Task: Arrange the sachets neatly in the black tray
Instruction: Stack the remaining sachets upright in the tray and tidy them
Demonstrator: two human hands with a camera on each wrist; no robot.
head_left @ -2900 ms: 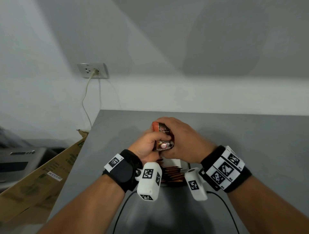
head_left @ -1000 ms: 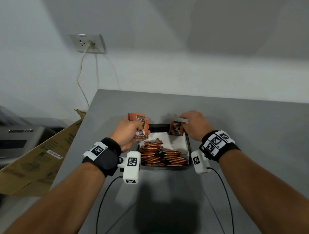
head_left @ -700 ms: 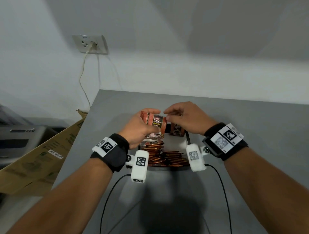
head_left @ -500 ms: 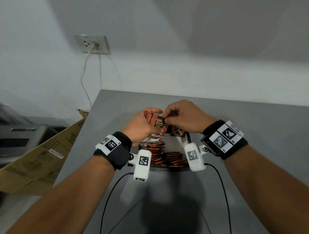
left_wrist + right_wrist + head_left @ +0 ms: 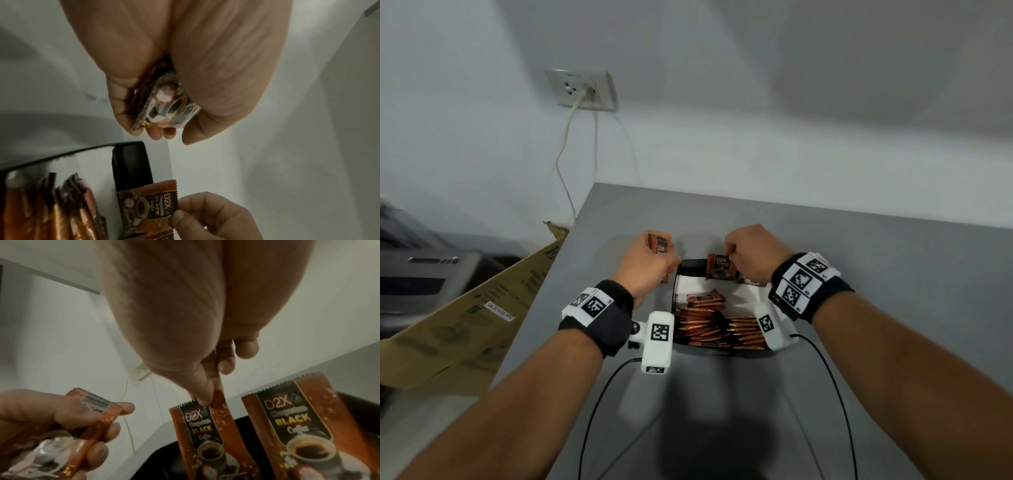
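The right hand (image 5: 751, 255) pinches the top edge of one sachet (image 5: 719, 268) between thumb and finger, holding it upright at the far end of the tray (image 5: 690, 265). A second sachet (image 5: 312, 426) stands just to its right against the far wall. The left hand (image 5: 650, 265) is curled round a small bundle (image 5: 661, 245) of sachets, just left of the tray's far left corner and off the table (image 5: 859, 274). At the tray's near end a packed row (image 5: 715, 327) of sachets stands on edge; a white liner (image 5: 743, 296) shows on the floor between the row and the far wall.

The table is plain grey and stands against a white wall with a socket (image 5: 580, 89) and a plugged-in cord (image 5: 563, 164). A cardboard sheet (image 5: 465, 318) leans at the left.

The sachets are orange-brown with a black panel reading "D2X", "BLACK" and "Coffee" above a pictured cup.
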